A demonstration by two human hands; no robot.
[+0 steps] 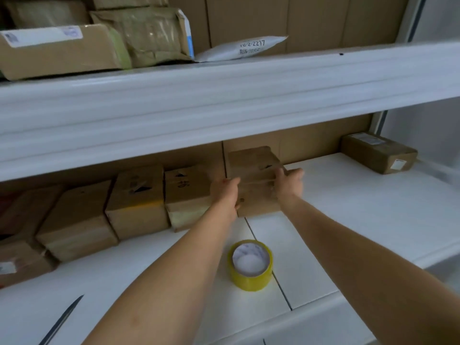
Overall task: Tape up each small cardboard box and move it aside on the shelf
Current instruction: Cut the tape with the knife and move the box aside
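Note:
A small cardboard box (255,181) with clear tape across its top stands on the white shelf (348,220), at the right end of a row of boxes. My left hand (225,195) grips its left side, thumb on the front face. My right hand (288,181) holds its right side, fingers curled over the top edge. A roll of yellow tape (250,265) lies flat on the shelf in front of the box, between my forearms.
Several cardboard boxes (137,200) line the shelf to the left. One labelled box (378,153) sits at the back right corner. A dark blade (62,319) lies near the front left edge. The upper shelf (224,95) carries parcels and a white mailer (241,49).

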